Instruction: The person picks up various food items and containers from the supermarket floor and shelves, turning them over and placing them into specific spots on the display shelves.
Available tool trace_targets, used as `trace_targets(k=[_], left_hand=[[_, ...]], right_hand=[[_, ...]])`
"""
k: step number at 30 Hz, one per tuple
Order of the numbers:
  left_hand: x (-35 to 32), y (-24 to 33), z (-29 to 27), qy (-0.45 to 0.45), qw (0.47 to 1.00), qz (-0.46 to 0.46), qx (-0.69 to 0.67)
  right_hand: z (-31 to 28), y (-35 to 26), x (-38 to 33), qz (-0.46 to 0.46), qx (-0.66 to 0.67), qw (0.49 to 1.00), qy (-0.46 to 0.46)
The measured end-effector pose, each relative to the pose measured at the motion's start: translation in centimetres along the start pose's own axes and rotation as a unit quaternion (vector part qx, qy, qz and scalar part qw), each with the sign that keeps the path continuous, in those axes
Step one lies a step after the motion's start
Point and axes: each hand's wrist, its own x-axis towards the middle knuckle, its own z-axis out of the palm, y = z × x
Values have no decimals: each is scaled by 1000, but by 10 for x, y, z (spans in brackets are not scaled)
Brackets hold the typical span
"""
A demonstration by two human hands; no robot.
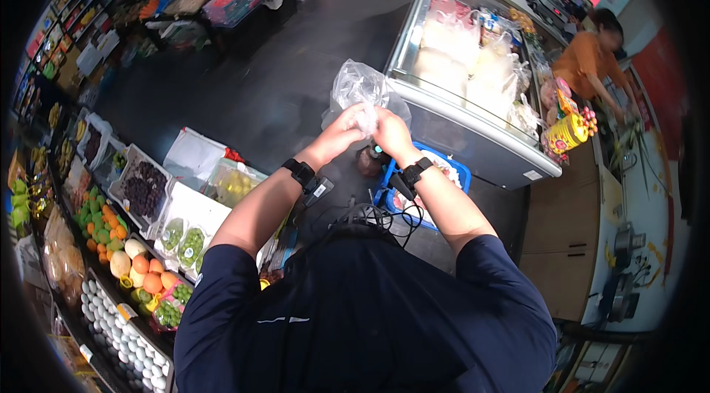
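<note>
A clear plastic bag hangs in front of me at arm's length, its gathered part between my two hands. On its left side my left hand is closed on the bunched plastic. My right hand pinches the same gathered part from the right, and the two hands almost touch. Beyond and around them the rest of the bag spreads loosely. What is inside it, if anything, I cannot make out. Below my hands a dark round object shows in part near a blue basket on the floor.
A chest freezer full of bagged goods stands at right. Behind it a person in an orange top works at a counter. Grape crates, fruit and an egg tray line the left. Produce stands are farther off.
</note>
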Motion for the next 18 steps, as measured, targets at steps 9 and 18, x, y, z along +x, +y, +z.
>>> trace_targets(k=[9, 18], left_hand=[[-50, 84, -79, 284, 695, 180, 635], [-15, 68, -170, 219, 690, -29, 689]], right_hand=[[66, -22, 35, -90, -69, 993, -10], [93, -37, 76, -89, -43, 995, -14]])
